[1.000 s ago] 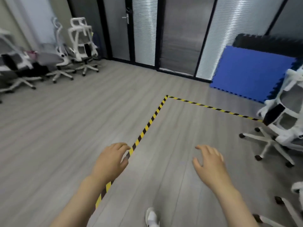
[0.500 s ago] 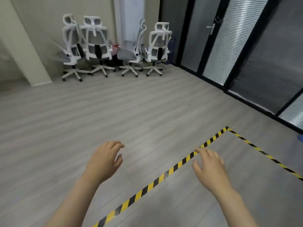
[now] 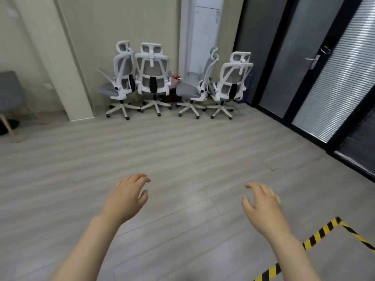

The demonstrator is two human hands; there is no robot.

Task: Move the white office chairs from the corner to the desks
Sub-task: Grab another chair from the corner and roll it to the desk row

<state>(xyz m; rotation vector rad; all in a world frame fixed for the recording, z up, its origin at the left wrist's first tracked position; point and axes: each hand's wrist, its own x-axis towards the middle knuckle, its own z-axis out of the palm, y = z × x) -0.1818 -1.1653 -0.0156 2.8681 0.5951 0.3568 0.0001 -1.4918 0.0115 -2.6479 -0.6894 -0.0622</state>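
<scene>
Several white office chairs with grey mesh seats stand in a row in the far corner against the wall: the leftmost chair [image 3: 119, 86], a second chair [image 3: 153, 78] with its back to me, a third [image 3: 194, 90] seen side-on, and the rightmost [image 3: 231, 84]. My left hand [image 3: 127, 197] and my right hand [image 3: 261, 205] are stretched out low in front of me, fingers apart, holding nothing. Both hands are well short of the chairs, with bare floor between.
A white tall unit [image 3: 203, 37] stands behind the chairs beside a wall pillar [image 3: 60, 57]. Dark glass doors [image 3: 316, 63] with blinds line the right side. Yellow-black floor tape [image 3: 324, 232] marks a corner at lower right. A grey chair [image 3: 10, 94] sits at far left.
The view has swung left and come nearer to the corner: the chairs now sit centred and larger. The floor tape slid to the lower right. Both hands stay out in front, empty.
</scene>
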